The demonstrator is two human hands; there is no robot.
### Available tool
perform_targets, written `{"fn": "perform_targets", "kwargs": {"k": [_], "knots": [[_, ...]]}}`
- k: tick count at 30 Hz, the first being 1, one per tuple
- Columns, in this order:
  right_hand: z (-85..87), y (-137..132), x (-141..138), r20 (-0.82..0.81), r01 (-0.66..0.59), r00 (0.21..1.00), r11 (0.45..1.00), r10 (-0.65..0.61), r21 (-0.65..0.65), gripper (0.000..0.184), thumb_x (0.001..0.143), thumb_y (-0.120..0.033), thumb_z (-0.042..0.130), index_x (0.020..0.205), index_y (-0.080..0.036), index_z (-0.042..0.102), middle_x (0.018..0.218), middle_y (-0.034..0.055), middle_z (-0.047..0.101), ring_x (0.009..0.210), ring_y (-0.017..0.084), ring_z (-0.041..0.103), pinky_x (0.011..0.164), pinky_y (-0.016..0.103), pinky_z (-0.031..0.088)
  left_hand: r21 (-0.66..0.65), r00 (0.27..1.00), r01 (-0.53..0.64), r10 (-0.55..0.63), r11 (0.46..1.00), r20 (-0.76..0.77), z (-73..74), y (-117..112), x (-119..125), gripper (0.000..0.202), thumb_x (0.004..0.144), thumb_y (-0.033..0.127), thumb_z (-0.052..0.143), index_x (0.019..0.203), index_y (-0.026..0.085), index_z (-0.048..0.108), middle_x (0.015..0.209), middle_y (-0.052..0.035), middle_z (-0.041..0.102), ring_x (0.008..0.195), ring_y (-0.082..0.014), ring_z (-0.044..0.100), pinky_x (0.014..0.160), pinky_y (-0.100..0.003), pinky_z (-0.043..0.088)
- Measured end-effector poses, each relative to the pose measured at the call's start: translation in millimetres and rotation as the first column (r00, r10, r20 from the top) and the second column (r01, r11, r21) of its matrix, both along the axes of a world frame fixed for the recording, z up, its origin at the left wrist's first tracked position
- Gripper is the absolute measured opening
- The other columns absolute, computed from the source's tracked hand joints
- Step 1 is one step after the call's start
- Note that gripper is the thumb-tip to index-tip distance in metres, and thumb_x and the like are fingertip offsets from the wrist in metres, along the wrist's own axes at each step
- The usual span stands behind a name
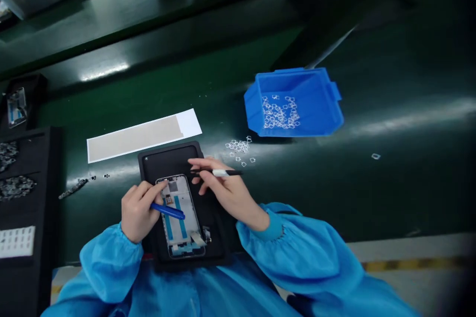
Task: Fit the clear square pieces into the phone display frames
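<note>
A phone frame [186, 218] with blue strips and a loose flex at its lower end lies in a black tray [213, 237]. At the frame's upper left rests my left hand [141, 208], index finger touching its top edge. That hand is closed around a blue pen-like tool [169, 210], which slants across the frame. Above the tray's right side, my right hand [226, 185] pinches slim black tweezers with a white section [220, 173]. Their tips point left, near the frame's top right corner. Whether they grip any small part is too small to tell.
Small white-outlined pieces [238, 146] lie right of the tray, with more inside a blue bin [318, 111]. Behind the tray lies a white-edged beige sheet [139, 136]. Black trays of small parts [17, 187] stand at left. One loose piece [376, 156] lies far right.
</note>
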State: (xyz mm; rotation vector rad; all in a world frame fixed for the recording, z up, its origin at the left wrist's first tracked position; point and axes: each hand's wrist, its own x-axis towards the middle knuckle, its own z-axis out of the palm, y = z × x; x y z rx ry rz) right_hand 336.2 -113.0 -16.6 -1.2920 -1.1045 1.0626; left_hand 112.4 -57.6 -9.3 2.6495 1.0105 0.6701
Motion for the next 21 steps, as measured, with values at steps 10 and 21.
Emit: {"fn": "perform_targets", "kwargs": {"k": [10,21], "knots": [[-11.1,0,-13,0.265,0.172,0.95,0.985,-0.165,-0.004,0.02,0.087,-0.038,0.069,0.084,-0.018,0.066,0.071,0.0026,0.068,0.057,0.016,0.066,0.051,0.027,0.055,0.12,1.0,0.019,-0.019,0.993,-0.004,-8.5,-4,0,0.026,0.089,0.008,0.049,0.104,0.018,0.068,0.068,0.0003,0.062,0.054,-0.0117,0.052,0.053,-0.028,0.037],[-1.2,2,-14,0.433,0.115,0.888,0.987,-0.154,0.114,0.013,0.09,-0.027,0.067,0.079,-0.019,0.065,0.07,0.0004,0.068,0.058,0.015,0.066,0.051,0.025,0.05,0.126,0.999,0.035,-0.035,0.991,-0.004,-7.3,-3,2,0.021,0.091,0.008,0.051,0.102,0.015,0.067,0.068,0.0004,0.062,0.055,-0.0122,0.052,0.053,-0.029,0.037]]}}
